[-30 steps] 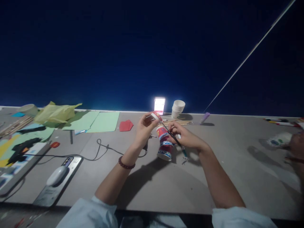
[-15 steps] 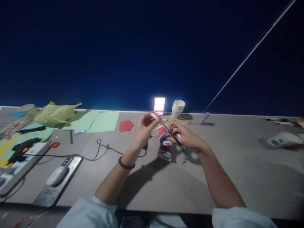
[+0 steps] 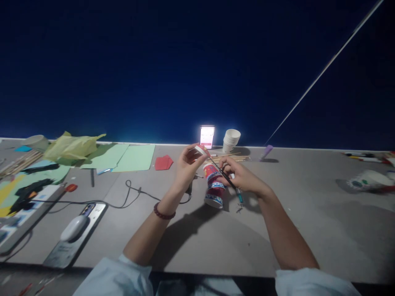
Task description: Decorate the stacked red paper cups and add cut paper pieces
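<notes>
My left hand (image 3: 187, 166) is closed, pinching a small red-and-white piece (image 3: 202, 150) that looks like cut paper cup. A slim black tool (image 3: 226, 177) with a thin tip lies in the closed fingers of my right hand (image 3: 237, 172). Its tip reaches the piece's edge; whether it is a knife or scissors I cannot tell. Just below the hands, red, blue and white patterned paper cups (image 3: 214, 201) stand joined in a column on the table. A teal pen-like item (image 3: 239, 195) shows beyond the tool's lower end, with dark scraps beside it.
A lit phone (image 3: 206, 137) leans at the back beside stacked white cups (image 3: 231, 142). Thin wooden sticks (image 3: 237, 158) lie behind my hands. To the left are red paper (image 3: 163, 163), green sheets (image 3: 132, 158), a black cable (image 3: 114, 203), another phone (image 3: 61, 253) and a power strip (image 3: 33, 213).
Almost nothing differs. Both hands keep their grips and places, with only a very slight shift of the small red-and-white piece in my left fingers.
</notes>
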Motion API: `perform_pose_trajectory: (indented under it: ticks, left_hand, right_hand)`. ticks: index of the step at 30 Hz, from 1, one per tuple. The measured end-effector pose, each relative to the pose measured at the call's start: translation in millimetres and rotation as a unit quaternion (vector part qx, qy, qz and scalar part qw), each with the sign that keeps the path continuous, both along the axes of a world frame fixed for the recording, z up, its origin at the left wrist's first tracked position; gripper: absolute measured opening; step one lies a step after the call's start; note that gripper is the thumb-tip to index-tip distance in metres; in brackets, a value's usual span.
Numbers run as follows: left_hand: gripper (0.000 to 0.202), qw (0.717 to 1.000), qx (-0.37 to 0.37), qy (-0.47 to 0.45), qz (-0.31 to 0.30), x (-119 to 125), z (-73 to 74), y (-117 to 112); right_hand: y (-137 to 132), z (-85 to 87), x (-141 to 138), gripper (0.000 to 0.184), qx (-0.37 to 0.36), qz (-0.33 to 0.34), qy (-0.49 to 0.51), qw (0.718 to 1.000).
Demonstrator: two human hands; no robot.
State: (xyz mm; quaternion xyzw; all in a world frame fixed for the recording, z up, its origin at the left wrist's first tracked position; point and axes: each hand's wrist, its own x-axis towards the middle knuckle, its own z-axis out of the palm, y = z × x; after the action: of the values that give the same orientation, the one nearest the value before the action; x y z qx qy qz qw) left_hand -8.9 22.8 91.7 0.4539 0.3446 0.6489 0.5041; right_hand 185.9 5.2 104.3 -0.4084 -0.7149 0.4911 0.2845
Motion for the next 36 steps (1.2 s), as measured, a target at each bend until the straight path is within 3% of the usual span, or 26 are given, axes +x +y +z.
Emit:
perform_pose_trajectory:
  ticks: [26,36]
  left_hand:
    - [0.045,0.997,0.039,0.051,0.041,-5.2,-0.9,0.9]
    - [0.054,0.997,0.020,0.050,0.062,-11.1,-0.7,5.7]
  right_hand:
    - [-0.3,1.3,-0.7,0.033,0.004,-0.002,-0.008,1.000]
    - [-3.1,7.3,1.2,0.045,-0.023,-0.003,-0.015,1.000]
